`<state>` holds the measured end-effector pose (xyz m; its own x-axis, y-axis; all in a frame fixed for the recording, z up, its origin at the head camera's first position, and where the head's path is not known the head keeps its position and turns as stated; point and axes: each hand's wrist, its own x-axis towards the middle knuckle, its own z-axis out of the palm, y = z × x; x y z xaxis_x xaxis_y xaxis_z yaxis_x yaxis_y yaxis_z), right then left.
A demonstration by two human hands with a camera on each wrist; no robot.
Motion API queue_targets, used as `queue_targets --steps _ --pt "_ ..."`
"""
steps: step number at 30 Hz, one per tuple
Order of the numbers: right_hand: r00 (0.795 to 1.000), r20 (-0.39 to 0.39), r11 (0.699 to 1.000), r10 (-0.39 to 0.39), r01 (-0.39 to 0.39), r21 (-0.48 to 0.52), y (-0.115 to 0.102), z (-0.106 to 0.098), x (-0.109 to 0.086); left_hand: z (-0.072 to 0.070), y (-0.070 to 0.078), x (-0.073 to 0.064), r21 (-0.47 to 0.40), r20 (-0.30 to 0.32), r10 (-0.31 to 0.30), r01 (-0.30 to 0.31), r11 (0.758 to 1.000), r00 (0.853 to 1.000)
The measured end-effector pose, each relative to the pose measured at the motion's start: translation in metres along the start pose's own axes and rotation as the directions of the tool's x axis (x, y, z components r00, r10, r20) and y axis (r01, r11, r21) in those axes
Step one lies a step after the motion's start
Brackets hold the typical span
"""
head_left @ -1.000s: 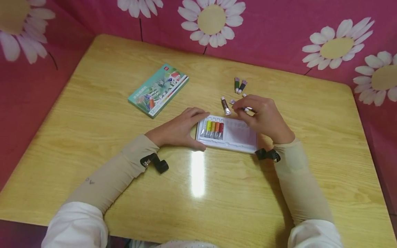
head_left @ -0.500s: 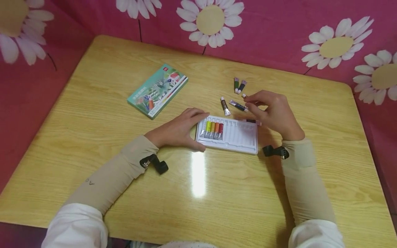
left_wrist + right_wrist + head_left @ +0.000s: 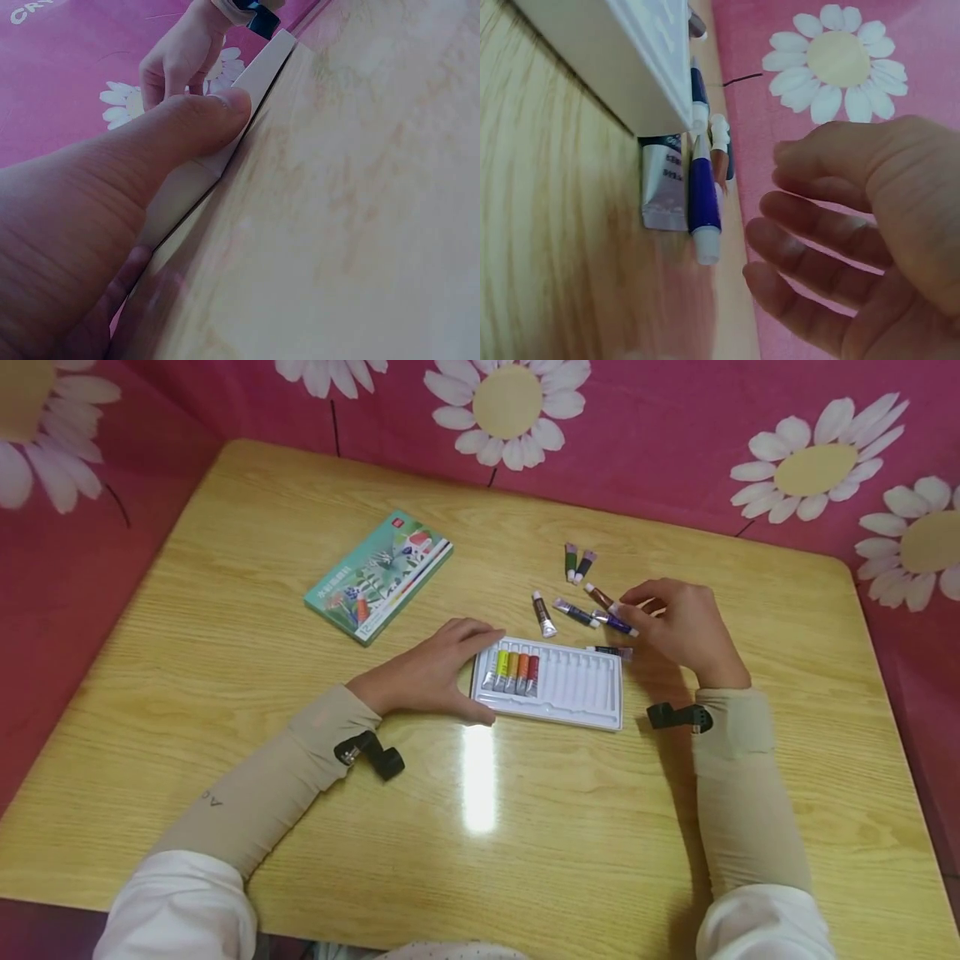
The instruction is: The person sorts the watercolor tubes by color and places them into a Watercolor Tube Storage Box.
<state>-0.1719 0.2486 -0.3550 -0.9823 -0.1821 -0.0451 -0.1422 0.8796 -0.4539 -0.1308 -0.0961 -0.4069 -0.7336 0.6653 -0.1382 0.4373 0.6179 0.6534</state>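
A white plastic tray [image 3: 577,681] lies on the table, with several paint tubes [image 3: 513,672], yellow to red, in its left slots. My left hand [image 3: 427,677] grips the tray's left end, thumb on the near wall and fingers at the far edge. In the left wrist view the thumb [image 3: 202,120] presses on the tray's side. My right hand [image 3: 682,631] hovers right of the loose tubes, fingers bent and holding nothing in the right wrist view. Nearest to it are a blue tube [image 3: 615,623] and a brown tube [image 3: 600,597]. A dark tube [image 3: 611,652] lies against the tray's far edge.
A teal paint box [image 3: 380,578] lies behind my left hand. Beyond the tray are a dark brown tube [image 3: 543,615], a dark blue tube [image 3: 576,612], a green tube [image 3: 571,562] and a blackish tube [image 3: 585,567]. A pink flowered cloth [image 3: 645,443] hangs behind the table.
My right hand has moved right, away from above the tray, uncovering its right slots and the loose blue and brown tubes. My left hand keeps its hold on the tray.
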Motion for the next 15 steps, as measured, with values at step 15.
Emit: queue_targets --steps 15 --pt "0.994 0.088 0.998 0.059 -0.056 -0.031 0.0060 0.0050 0.0033 -0.0005 -0.0004 -0.0001 -0.003 0.001 0.002 -0.002 1.000 1.000"
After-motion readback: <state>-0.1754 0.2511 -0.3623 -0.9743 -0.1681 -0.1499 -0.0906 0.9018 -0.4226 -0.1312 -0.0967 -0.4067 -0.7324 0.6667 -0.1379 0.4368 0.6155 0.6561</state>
